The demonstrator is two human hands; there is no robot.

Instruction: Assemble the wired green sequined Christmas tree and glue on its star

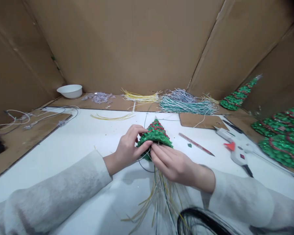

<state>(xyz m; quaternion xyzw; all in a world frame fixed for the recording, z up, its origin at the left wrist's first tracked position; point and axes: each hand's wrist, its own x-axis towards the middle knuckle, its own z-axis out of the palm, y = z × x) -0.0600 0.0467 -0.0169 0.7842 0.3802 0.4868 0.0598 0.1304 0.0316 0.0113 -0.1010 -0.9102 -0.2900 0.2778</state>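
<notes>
— How are the hands set?

— Both reach in over the white table (71, 147). The left hand (127, 148) pinches the small green tree (156, 133) at its left edge, fingers curled on it. The right hand (172, 163) grips the tree's base, fingers closed where the wire strands (159, 192) hang out.

— And the count?

— One tree held at the table's middle, three finished trees (281, 137) at right, one glue gun (235, 148), one white bowl (70, 91).
</notes>
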